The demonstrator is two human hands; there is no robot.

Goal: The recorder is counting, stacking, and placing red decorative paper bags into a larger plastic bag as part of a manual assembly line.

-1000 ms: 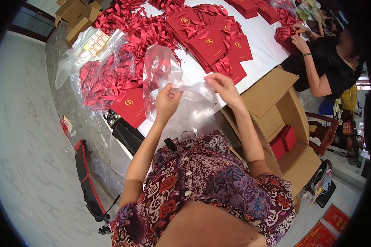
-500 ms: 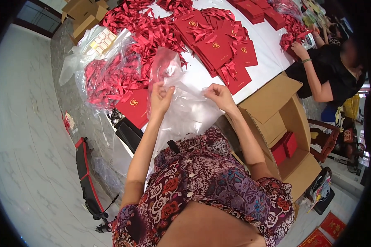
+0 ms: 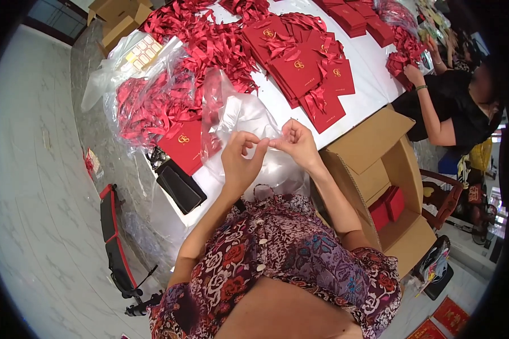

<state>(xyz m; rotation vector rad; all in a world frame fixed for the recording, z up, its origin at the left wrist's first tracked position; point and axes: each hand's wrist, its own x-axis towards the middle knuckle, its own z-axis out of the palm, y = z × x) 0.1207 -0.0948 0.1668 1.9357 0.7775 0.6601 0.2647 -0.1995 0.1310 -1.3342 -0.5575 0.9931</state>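
Note:
A clear plastic bag [image 3: 246,116] hangs over the table's near edge, right in front of my body. My left hand [image 3: 244,161] pinches at the bag, thumb and fingertips pressed together. Close against it, my right hand [image 3: 297,144] also pinches the plastic, its other fingers curled. The two sets of fingertips nearly meet at the bag's edge. A red gift bag [image 3: 181,144] with gold print lies left of the plastic. Beyond it stretches a big heap of red ribbons [image 3: 209,48]. Several red gift bags [image 3: 300,70] are stacked at the upper middle.
An open cardboard box [image 3: 373,147] with red boxes [image 3: 387,206] inside stands at my right. A black case [image 3: 181,186] lies on the table's near left corner. A sheet of labels [image 3: 143,52] rests on plastic at the left. At the far right a person [image 3: 441,107] handles red ribbons.
My hands have come together. The left moved right and down, the right moved slightly down and left. The black case shows more fully now.

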